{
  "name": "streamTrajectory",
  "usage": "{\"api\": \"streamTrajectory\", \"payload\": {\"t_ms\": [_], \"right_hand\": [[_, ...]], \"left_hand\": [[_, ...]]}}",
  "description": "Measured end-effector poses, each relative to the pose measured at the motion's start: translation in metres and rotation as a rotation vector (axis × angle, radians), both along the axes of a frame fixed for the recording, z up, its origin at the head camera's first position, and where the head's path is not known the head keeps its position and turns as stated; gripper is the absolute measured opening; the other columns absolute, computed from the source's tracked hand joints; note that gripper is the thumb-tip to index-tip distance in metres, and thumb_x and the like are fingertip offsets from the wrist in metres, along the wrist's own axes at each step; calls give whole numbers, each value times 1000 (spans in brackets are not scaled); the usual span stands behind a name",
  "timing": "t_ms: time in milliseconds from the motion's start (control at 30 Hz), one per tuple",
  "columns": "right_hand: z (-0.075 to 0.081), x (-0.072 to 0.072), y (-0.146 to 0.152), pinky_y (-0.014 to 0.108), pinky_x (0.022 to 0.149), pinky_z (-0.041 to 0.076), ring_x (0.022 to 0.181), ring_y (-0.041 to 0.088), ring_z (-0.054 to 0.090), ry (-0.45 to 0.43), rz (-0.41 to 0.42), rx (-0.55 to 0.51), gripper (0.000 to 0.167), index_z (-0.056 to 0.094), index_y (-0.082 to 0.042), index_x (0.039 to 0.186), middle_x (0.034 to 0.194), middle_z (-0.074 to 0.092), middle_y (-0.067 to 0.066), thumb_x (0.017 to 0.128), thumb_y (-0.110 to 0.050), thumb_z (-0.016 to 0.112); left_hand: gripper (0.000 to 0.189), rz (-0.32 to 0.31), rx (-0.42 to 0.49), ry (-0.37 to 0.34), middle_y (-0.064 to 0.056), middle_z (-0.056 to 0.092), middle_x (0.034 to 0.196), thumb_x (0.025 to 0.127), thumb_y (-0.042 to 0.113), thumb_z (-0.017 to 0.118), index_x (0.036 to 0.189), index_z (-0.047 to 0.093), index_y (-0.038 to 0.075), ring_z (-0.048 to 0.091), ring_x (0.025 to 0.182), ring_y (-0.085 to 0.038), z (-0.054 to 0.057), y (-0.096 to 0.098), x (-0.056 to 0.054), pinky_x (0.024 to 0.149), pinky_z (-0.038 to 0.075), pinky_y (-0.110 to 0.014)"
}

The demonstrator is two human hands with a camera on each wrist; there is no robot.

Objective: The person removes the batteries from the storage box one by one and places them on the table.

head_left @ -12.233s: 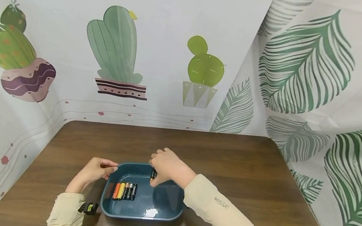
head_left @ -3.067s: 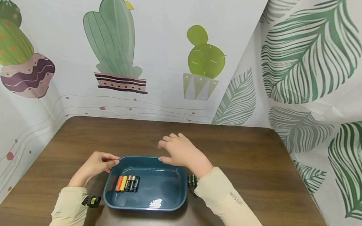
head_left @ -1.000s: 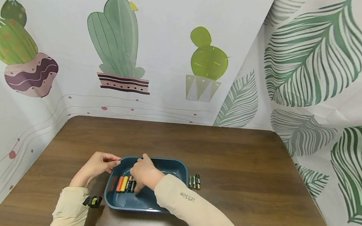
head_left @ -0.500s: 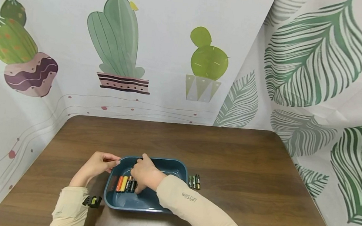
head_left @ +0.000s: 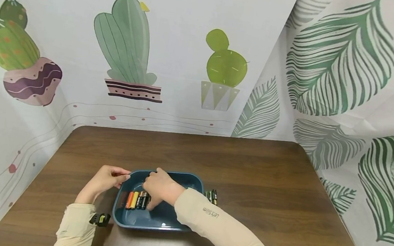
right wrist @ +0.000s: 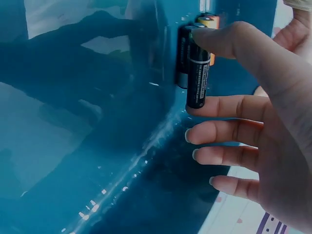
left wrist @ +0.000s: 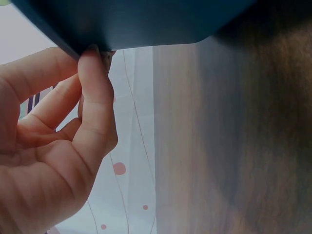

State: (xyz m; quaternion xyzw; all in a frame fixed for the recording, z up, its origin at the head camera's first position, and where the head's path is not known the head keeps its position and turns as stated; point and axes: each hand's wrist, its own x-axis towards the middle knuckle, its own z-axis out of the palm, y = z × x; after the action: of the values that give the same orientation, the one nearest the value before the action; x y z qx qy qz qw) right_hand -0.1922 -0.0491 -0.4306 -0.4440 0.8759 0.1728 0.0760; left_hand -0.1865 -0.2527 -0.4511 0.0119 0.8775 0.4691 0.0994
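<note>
My left hand [head_left: 104, 181] pinches the back-left rim of the blue tray [head_left: 155, 228], thumb on one side and fingers on the other, as the left wrist view shows close up. Inside the tray, my right hand [head_left: 161, 187] pinches a black battery [right wrist: 197, 80] end to end between thumb and index finger; its other fingers are extended. Beside that battery lies a side-by-side row with an orange battery [head_left: 130, 200], a yellow battery [head_left: 134, 200] and black batteries [head_left: 142, 201]. In the head view, my right hand partly covers the row's right end.
Several green-and-black batteries [head_left: 213, 197] lie on the wooden table [head_left: 266, 187] just right of the tray, partly behind the right sleeve [head_left: 222, 223]. A patterned cloth [head_left: 182, 56] hangs behind the table.
My right hand came down from above the tray's back rim to the battery row, and has since shifted slightly right, a black battery pinched. The left hand keeps its hold on the rim.
</note>
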Motion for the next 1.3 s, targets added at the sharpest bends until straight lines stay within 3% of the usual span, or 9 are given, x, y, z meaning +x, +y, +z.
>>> {"api": "streamTrajectory", "payload": {"t_ms": [467, 1100, 1300], "right_hand": [[20, 2, 13, 28, 85, 42, 97, 10, 54, -15, -32, -46, 59, 66, -26, 121, 110, 65, -10, 76, -62, 69], [32, 1, 49, 36, 100, 40, 107, 14, 54, 12, -57, -148, 62, 64, -23, 125, 120, 63, -6, 76, -60, 70], [41, 4, 64, 34, 95, 41, 105, 14, 54, 29, -54, -175, 62, 65, -20, 125, 122, 63, -5, 77, -58, 71]], "left_hand": [[25, 28, -10, -8, -10, 66, 88, 91, 12, 66, 108, 69, -6, 61, 71, -19, 0, 1, 3, 68, 56, -36], [22, 41, -28, -2, -9, 66, 88, 91, 11, 66, 107, 70, -4, 60, 72, -19, -3, 2, 1, 69, 56, -34], [23, 46, -26, -8, -9, 66, 88, 91, 11, 66, 107, 70, -3, 60, 72, -19, -4, 1, 1, 69, 56, -34]]}}
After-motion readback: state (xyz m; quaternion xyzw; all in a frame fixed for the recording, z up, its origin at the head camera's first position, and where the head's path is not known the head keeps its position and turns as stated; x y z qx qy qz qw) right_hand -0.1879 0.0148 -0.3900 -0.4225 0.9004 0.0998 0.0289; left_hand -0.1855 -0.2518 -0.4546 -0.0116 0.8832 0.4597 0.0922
